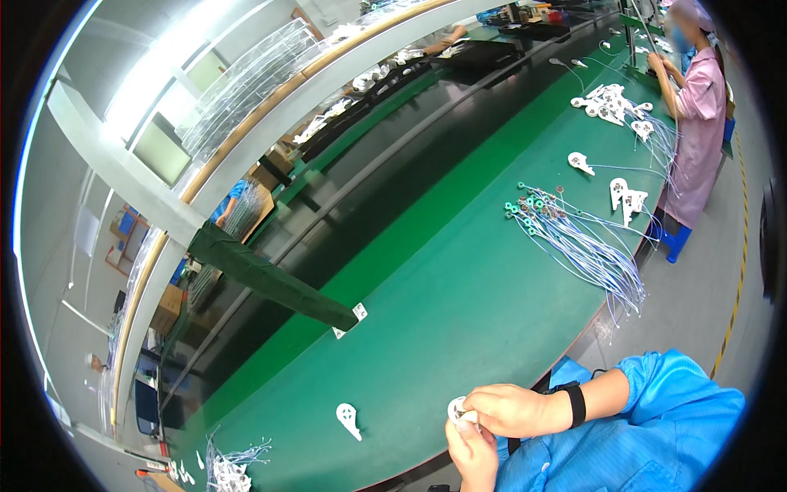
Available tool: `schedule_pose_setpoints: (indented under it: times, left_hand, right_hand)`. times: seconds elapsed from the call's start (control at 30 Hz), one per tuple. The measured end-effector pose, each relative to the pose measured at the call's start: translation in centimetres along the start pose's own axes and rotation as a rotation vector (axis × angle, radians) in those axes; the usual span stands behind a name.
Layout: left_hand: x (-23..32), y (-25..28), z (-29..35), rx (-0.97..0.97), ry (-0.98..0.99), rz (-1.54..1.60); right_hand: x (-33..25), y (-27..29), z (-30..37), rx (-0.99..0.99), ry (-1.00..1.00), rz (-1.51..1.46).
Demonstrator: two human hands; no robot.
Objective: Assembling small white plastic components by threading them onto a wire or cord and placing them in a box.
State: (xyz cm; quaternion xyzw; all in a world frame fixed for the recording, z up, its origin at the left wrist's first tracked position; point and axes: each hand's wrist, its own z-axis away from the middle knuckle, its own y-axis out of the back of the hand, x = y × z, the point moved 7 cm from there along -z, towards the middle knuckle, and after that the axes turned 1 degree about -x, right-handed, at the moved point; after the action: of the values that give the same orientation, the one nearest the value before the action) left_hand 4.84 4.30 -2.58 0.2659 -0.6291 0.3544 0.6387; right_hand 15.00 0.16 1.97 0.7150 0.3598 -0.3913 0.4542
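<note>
At the far left end of the green table (443, 328), a cluster of white pieces (229, 477) is lying with thin wires spreading from it. Further right, a post wrapped in dark green (275, 280) is slanting down to a white bracket (359, 312) on the tabletop. Nearer the person, a white teardrop-shaped part (348, 418) is lying alone. Right of it, near the table's front edge, a rounded white piece (457, 407) is sitting between both hands: the left hand (471, 453) is curling its fingers around it from below, and the right hand (510, 410) is pressing in from above, so each grip is drawn in close on the piece, its far side being hidden. A black band (577, 405) is circling the right wrist. Beyond, a bundle of pale wires (590, 250) with green and reddish ring ends is spreading toward the table edge, while more white parts (611, 105) are lying heaped behind it. At far right, a co-worker in pink (701, 123) is standing beside the table, both hands raised.
</note>
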Motion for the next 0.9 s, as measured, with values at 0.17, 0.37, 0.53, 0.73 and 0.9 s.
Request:
schedule_pose_setpoints:
  times: [0.17,0.37,0.53,0.73,0.9]
  left_hand:
    - [0.2,1.2,0.4,-0.044,0.315,0.475]
    - [1.2,0.3,0.4,0.044,0.409,0.421]
    - [1.6,-0.3,0.3,-0.013,0.304,0.349]
    - [0.0,0.4,0.4,0.051,0.198,0.178]
    - [0.7,-0.7,-0.8,0.106,0.019,0.059]
  right_hand:
    - [-2.3,2.1,-0.7,-0.023,0.041,-0.039]
    - [-4.4,3.6,-1.0,-0.034,0.349,0.288]
    - [-4.0,1.9,-1.1,-0.085,0.332,0.358]
    - [-3.1,0.5,-0.9,-0.084,0.288,0.390]
    - [-1.6,0.0,-1.0,0.097,0.158,0.361]
